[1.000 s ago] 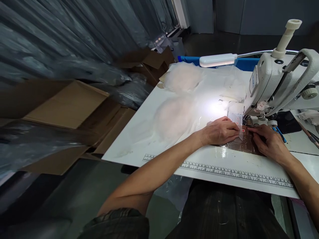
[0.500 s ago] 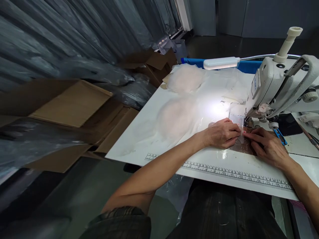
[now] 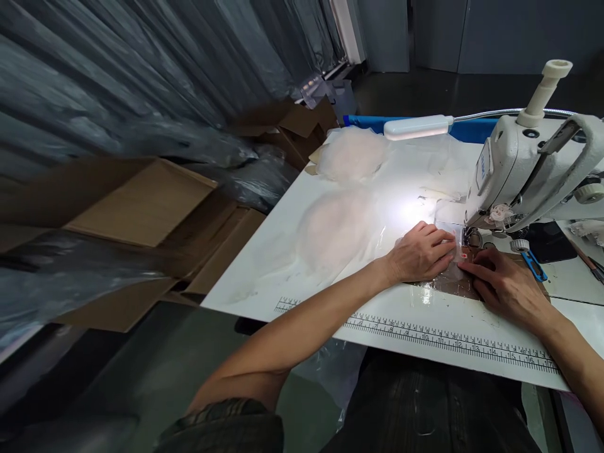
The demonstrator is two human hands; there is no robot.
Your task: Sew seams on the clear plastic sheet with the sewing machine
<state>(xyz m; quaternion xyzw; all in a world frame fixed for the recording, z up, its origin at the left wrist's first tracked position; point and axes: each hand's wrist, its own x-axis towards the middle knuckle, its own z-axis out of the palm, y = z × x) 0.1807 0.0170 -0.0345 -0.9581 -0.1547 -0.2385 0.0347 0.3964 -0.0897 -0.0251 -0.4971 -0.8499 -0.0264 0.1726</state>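
A piece of sheer whitish fabric (image 3: 453,272) with a small red mark lies just in front of the sewing machine (image 3: 512,167), near its needle and presser foot (image 3: 472,236). My left hand (image 3: 422,253) rests on the fabric from the left, its fingers bent and closed on it. From the right comes my right hand (image 3: 512,283). Its index finger is stretched out to touch the fabric's right edge, with the thumb apart from it. The other right fingers are curled and partly hidden.
On the white table (image 3: 255,277), pale round padded pieces (image 3: 337,223) lie to the left. A printed ruler (image 3: 425,333) runs along the front edge. A lamp (image 3: 418,128) lights the middle. Right of the needle lie a blue tool (image 3: 533,265) and a black flat object (image 3: 550,241). Cardboard boxes (image 3: 141,201) stand left.
My left fingers have spread forward a little over the fabric. My right index fingertip has shifted slightly towards me, and the red mark now shows. The whole view has tilted slightly.
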